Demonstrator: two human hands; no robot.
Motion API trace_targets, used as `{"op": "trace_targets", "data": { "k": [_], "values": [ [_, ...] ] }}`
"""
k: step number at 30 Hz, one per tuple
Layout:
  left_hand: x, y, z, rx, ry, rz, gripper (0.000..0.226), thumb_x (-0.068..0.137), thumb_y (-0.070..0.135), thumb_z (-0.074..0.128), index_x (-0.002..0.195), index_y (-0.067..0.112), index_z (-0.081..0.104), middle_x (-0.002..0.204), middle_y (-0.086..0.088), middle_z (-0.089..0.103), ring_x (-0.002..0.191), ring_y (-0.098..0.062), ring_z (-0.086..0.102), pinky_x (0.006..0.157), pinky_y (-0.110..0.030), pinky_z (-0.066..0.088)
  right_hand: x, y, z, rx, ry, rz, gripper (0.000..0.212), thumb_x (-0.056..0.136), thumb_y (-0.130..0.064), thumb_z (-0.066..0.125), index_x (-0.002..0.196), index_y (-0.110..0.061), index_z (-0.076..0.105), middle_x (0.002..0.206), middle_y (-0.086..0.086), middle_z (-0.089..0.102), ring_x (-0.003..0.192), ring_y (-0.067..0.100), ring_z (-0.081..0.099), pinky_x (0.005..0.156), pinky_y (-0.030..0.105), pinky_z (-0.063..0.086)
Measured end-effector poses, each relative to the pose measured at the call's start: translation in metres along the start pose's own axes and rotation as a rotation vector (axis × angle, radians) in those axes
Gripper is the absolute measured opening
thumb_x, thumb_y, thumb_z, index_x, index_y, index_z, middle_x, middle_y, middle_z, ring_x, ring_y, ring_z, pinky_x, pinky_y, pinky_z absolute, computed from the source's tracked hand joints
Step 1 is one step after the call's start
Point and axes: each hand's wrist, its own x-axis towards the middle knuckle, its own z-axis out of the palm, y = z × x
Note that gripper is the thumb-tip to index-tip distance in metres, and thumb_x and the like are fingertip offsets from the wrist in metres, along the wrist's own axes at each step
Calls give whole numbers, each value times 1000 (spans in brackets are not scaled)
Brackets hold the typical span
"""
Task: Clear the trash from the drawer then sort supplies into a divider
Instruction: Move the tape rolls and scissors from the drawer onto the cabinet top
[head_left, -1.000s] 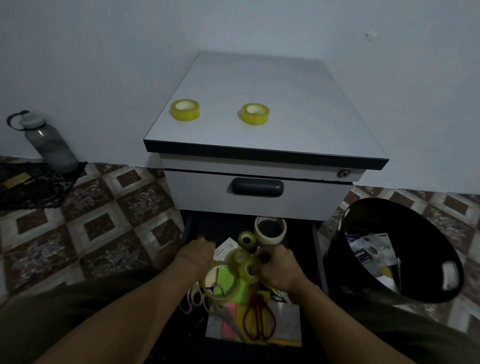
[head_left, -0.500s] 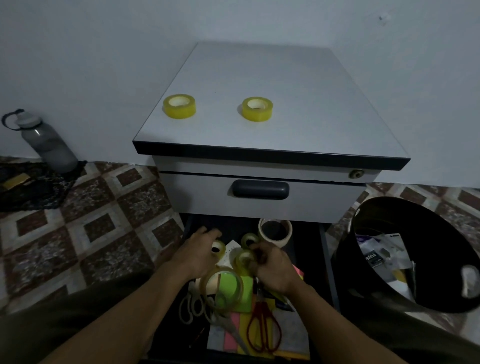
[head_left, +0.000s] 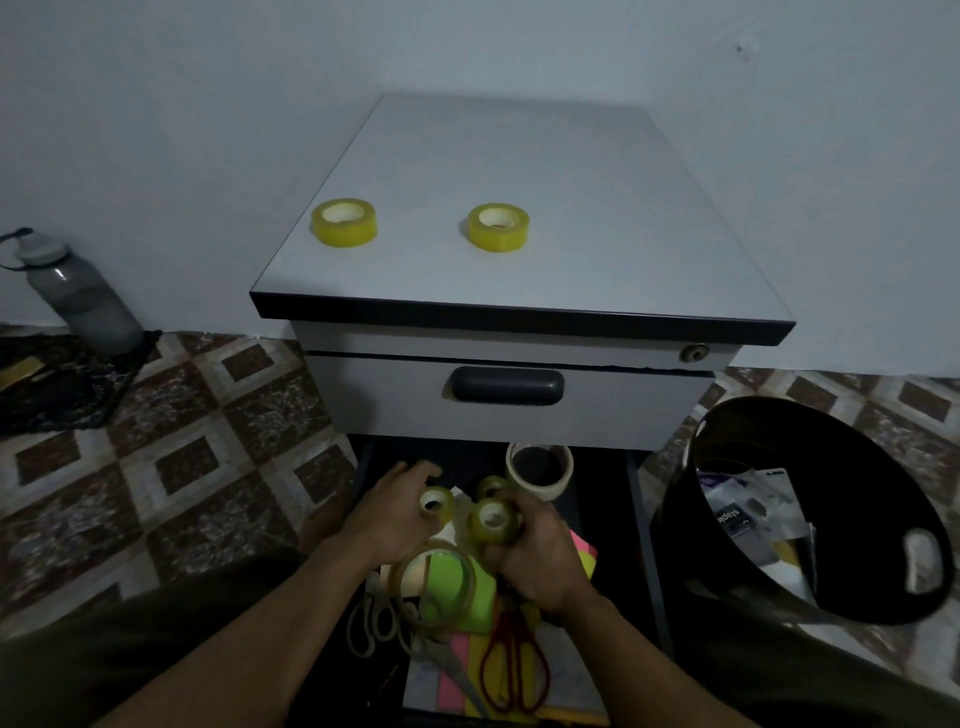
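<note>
Yellowish tape in both hands. L hand (head_left: 395, 512) pinches a small clear roll (head_left: 435, 504) between thumb & fingers, core facing the camera. R hand (head_left: 537, 553) is curled round a second small roll (head_left: 496, 519), w/ a third small roll (head_left: 491, 486) just behind it — can't tell if the fingers hold that one too. Both hands hover close together over the back part of the open lower drawer (head_left: 643, 519), their rolls just beside each other.

Inside the drawer:
- A wide beige masking tape roll (head_left: 540, 470) sits at the back, just beyond the R hand's fingers.
- A large clear tape ring (head_left: 467, 597) lies over green sticky notes (head_left: 482, 603), just below the L wrist.
- Pink sticky notes (head_left: 584, 553) show beside the R hand.
- White-handled scissors (head_left: 370, 623) lie at left.
- Red-handled scissors (head_left: 514, 670) lie toward the front, on loose papers (head_left: 569, 675).

On the cabinet top (head_left: 597, 234), two yellow tape rolls (head_left: 344, 222) (head_left: 498, 227) lie flat, apart, toward the front-left. Upper drawer's dark handle (head_left: 506, 385) is above the hands, drawer closed.

Black bin (head_left: 857, 483) stands right of the cabinet on the tiled floor (head_left: 182, 467) — wrappers (head_left: 743, 512) inside. Grey water bottle (head_left: 78, 296) by the wall, far left.
</note>
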Motion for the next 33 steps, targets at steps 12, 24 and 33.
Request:
{"op": "trace_targets", "data": {
  "k": [12, 24, 33],
  "values": [
    [28, 36, 42, -238, 45, 55, 59, 73, 33, 79, 127, 26, 57, 113, 3, 53, 104, -19, 58, 90, -41, 55, -33, 39, -11, 105, 239, 261, 56, 56, -56, 76, 105, -43, 53, 100, -12, 64, 99, 11, 61, 84, 34, 54],
    [40, 27, 69, -184, 97, 87, 52, 75, 37, 76, 122, 28, 56, 110, 6, 62, 99, -14, 61, 83, -36, 54, -35, 42, -7, 136, 236, 278, 59, 58, -47, 78, 111, -44, 53, 104, -14, 64, 99, 6, 61, 85, 31, 54],
    [47, 29, 68, -69, 109, 162, 39, 69, 33, 71, 105, 32, 58, 103, 8, 61, 93, -17, 61, 76, -36, 54, -35, 39, -4, 103, 223, 293, 68, 61, -49, 79, 123, -47, 50, 107, -17, 66, 103, 6, 62, 88, 35, 55]
  ]
}}
